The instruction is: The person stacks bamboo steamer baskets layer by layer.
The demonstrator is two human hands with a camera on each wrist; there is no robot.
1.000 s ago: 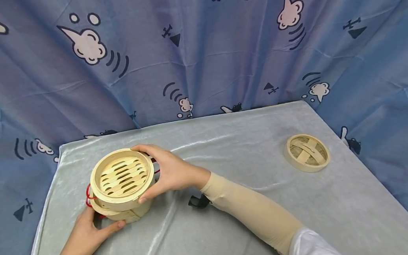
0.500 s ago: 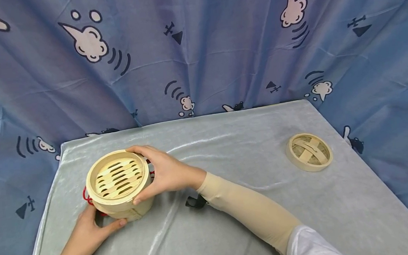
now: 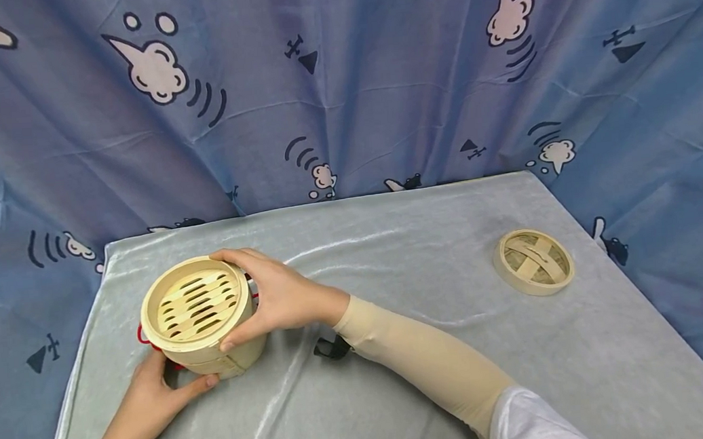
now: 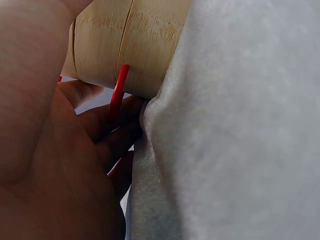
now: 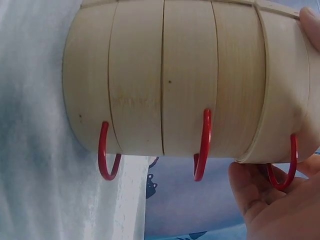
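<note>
Up top, my right hand (image 3: pixel 274 294) is gripping the slatted tier (image 3: pixel 198 305), ideally seating it level and evenly, while my left hand (image 3: pixel 152 400) is holding the lower tiers (image 3: pixel 241 358) steady.

Right grip (image 3: pixel 277 293) above left grip (image 3: pixel 158 400), each with thumb (image 3: pixel 244 332) and fingers (image 3: pixel 236 257) apart in a wide curve.

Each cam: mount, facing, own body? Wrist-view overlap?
Head: worn on head, faces forward-down at pale round bamboo steamer stack; left hand and right hand show.
Left wrist: worn there, faces stack's side; left hand shows.
Right wrist: worn there, faces stack's side; right hand shows.
Both wrist views share stack and curved red loops.
</note>
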